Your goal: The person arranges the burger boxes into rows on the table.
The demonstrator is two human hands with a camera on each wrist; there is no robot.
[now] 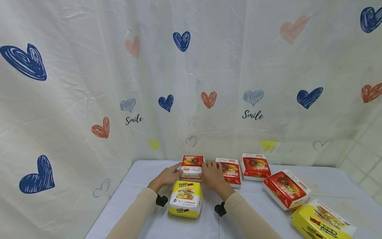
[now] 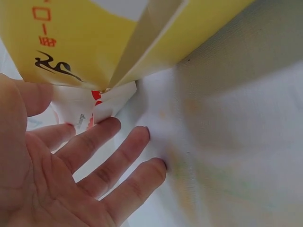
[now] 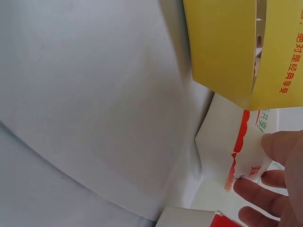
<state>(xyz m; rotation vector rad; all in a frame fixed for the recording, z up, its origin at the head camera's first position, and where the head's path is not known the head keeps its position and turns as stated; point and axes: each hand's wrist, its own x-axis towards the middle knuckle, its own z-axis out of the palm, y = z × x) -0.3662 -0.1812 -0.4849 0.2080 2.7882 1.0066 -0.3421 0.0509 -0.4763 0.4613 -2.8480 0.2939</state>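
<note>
A red-and-white burger box (image 1: 192, 168) lies at the back of the table between my two hands. My left hand (image 1: 167, 176) touches its left side, fingers spread and loosely bent in the left wrist view. At the opposite side my right hand (image 1: 212, 175) rests against the box; the right wrist view shows its thumb and fingertips by the white wall (image 3: 227, 137). Directly in front, a yellow-and-white burger box (image 1: 185, 199) lies between the wrists, close to the red-and-white one. A second red-and-white box (image 1: 229, 171) lies just right of my right hand.
Farther right are a red-and-white box (image 1: 255, 166), another turned at an angle (image 1: 287, 189), and a yellow box (image 1: 323, 220) near the front. They stand on a white-covered table (image 1: 253, 205). A heart-printed curtain (image 1: 191, 73) hangs behind the table's back edge.
</note>
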